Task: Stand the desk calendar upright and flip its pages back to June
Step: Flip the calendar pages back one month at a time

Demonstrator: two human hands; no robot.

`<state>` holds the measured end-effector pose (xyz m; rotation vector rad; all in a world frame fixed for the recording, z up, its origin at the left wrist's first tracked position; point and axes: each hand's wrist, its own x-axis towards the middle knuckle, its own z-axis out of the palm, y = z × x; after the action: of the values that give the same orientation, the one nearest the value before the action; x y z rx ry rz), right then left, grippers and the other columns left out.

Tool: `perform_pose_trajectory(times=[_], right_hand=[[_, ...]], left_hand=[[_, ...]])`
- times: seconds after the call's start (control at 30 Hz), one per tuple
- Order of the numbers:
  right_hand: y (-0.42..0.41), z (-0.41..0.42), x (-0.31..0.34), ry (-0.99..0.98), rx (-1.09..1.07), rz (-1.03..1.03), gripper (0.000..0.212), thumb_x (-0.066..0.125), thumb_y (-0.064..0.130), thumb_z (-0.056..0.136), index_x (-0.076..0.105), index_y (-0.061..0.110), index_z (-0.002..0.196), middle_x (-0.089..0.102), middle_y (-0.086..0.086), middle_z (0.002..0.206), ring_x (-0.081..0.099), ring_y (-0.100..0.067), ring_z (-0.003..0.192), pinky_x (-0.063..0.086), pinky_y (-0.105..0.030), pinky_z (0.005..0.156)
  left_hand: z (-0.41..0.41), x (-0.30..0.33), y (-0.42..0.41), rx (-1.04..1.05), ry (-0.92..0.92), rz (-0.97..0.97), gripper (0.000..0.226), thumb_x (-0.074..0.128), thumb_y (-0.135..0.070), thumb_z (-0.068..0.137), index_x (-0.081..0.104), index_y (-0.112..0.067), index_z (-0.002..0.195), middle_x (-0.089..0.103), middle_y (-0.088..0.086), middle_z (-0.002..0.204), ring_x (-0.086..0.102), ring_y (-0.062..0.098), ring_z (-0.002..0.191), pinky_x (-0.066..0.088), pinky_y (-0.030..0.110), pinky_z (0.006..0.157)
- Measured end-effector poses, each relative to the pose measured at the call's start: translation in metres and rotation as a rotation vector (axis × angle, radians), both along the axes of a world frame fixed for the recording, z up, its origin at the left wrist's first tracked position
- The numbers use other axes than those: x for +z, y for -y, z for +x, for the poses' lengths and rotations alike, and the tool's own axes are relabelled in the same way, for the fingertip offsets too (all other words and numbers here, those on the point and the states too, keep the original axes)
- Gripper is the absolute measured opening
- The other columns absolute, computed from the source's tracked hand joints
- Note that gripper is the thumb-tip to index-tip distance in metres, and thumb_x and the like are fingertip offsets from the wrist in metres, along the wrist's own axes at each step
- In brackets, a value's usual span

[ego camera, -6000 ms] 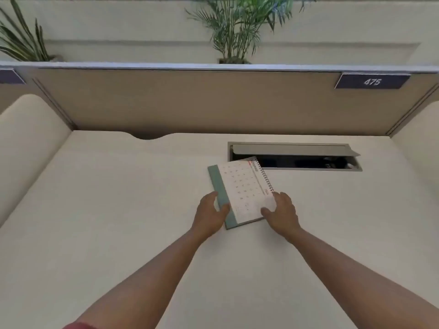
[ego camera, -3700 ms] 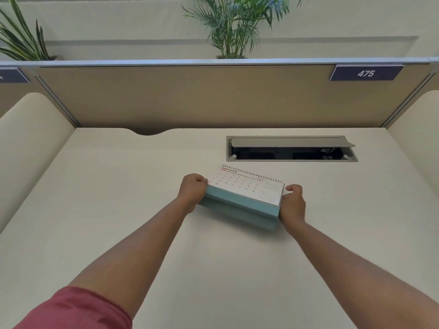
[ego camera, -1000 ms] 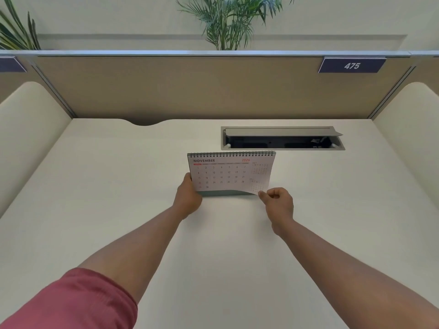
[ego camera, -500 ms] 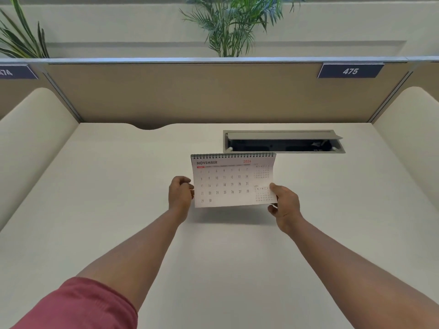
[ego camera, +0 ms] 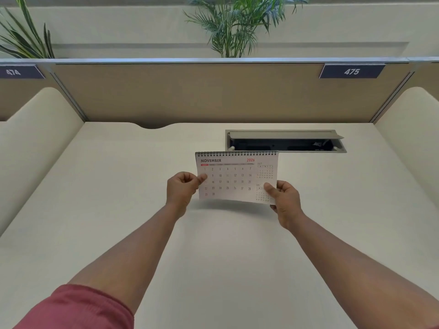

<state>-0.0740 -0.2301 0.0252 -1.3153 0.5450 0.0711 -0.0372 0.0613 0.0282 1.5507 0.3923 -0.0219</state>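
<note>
White spiral-bound calendar [ego camera: 235,179] pinched by left hand [ego camera: 181,189] and right hand [ego camera: 285,201].

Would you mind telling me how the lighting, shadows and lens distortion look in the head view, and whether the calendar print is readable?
Head view: soft, even light, no glare; a blurred shadow lies on the desk under the calendar. NOVEMBER 2026 and the large dates read clearly; the mini-months by the right hand are too small. The left hand looks sharp. Wide-angle bowing curves the partition.
</note>
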Motion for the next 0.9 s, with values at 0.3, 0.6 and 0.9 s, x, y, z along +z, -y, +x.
perform_pose_trajectory(times=[0.3, 0.6, 0.9], right_hand=[[-0.001, 0.001, -0.002, 0.103, 0.034, -0.252, 0.007, 0.075, 0.013, 0.093, 0.069, 0.010, 0.095, 0.078, -0.007, 0.085, 0.075, -0.020, 0.081, 0.061, -0.035, 0.084], [-0.005, -0.006, 0.004, 0.186, -0.041, -0.411, 0.026, 0.072, 0.024, 0.094, 0.052, 0.014, 0.078, 0.075, -0.006, 0.087, 0.075, -0.019, 0.080, 0.060, -0.035, 0.068], [0.003, 0.001, 0.026, 0.091, -0.045, 0.057, 0.018, 0.064, 0.023, 0.086, 0.068, 0.005, 0.083, 0.078, -0.011, 0.091, 0.075, -0.030, 0.079, 0.058, -0.036, 0.064]], left_hand=[[-0.003, 0.002, 0.004, -0.037, 0.006, 0.035, 0.029, 0.087, -0.002, 0.079, 0.060, -0.011, 0.076, 0.071, -0.010, 0.060, 0.065, 0.000, 0.054, 0.049, 0.013, 0.053], [-0.011, 0.015, 0.006, -0.057, -0.024, -0.055, 0.023, 0.079, -0.005, 0.089, 0.059, -0.011, 0.080, 0.076, 0.016, 0.092, 0.075, 0.030, 0.090, 0.060, 0.037, 0.077], [-0.005, 0.031, 0.005, 0.014, -0.119, -0.276, 0.033, 0.034, 0.009, 0.072, 0.063, -0.006, 0.078, 0.078, 0.017, 0.093, 0.065, 0.032, 0.083, 0.045, 0.034, 0.067]])
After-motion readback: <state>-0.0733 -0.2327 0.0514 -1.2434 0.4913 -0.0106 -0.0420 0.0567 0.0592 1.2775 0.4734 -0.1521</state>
